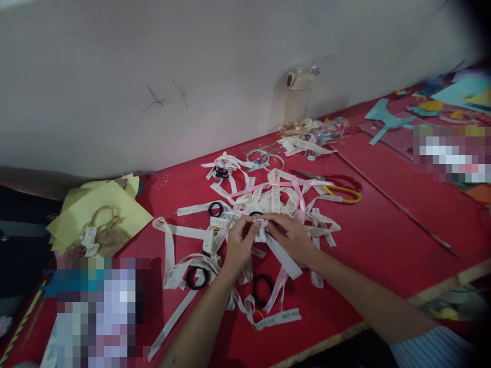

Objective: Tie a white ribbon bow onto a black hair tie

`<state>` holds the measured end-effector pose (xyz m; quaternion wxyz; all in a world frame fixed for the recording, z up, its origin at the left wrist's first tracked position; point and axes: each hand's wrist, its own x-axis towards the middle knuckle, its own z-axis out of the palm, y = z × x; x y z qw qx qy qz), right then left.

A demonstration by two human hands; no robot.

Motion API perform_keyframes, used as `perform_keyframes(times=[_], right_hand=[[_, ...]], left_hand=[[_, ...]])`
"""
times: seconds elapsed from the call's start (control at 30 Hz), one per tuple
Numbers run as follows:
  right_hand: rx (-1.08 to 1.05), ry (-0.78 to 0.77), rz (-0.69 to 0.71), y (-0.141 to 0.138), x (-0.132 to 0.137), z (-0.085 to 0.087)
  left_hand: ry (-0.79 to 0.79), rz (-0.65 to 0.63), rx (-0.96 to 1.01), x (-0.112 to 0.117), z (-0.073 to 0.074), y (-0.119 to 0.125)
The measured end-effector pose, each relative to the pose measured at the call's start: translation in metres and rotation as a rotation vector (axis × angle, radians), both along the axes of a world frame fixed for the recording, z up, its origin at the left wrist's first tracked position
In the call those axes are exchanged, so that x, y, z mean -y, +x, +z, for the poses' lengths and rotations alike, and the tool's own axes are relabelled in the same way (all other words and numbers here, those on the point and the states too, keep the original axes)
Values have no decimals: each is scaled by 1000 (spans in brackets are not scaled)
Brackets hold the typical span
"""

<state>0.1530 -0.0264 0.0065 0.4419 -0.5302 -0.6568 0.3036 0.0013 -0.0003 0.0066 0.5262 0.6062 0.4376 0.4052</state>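
Above a heap of printed ribbons, my left hand [240, 243] and my right hand [289, 237] meet with fingertips pinched on a white ribbon [283, 255]. It is gathered into a small bunch between them, and a loose tail hangs down to the right. Part of a black hair tie [256, 214] shows just behind the fingertips; whether it is joined to the ribbon is hidden. Around my hands lie more white ribbons [186, 230], a pink ribbon [297, 197] and other black hair ties, one [198, 278] beside my left forearm and one [263, 290] below my hands.
Scissors [341, 188] with red and yellow handles lie behind the heap. A thin rod [397, 207] crosses the red table [364, 255] at right. By the wall stands a clear pump bottle [297, 105]. Twine [109, 235] rests on yellow paper [128, 209] at left.
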Motion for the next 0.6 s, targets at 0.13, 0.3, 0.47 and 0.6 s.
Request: perform_keyframes(times=[0.13,0.3,0.47,0.6], right_hand=[[2,1,-9,0,0,0],[-12,-3,-4,0,1,0],[-8,-7,-3,-1,1,1],[-10,-5,-5,0,0,0]], left_hand=[[2,6,-5,0,0,1],[-3,3,-1,0,0,0],[2,-7,-2,-1,-1,-1],[-2,-10,-5,-1,-1,-1]])
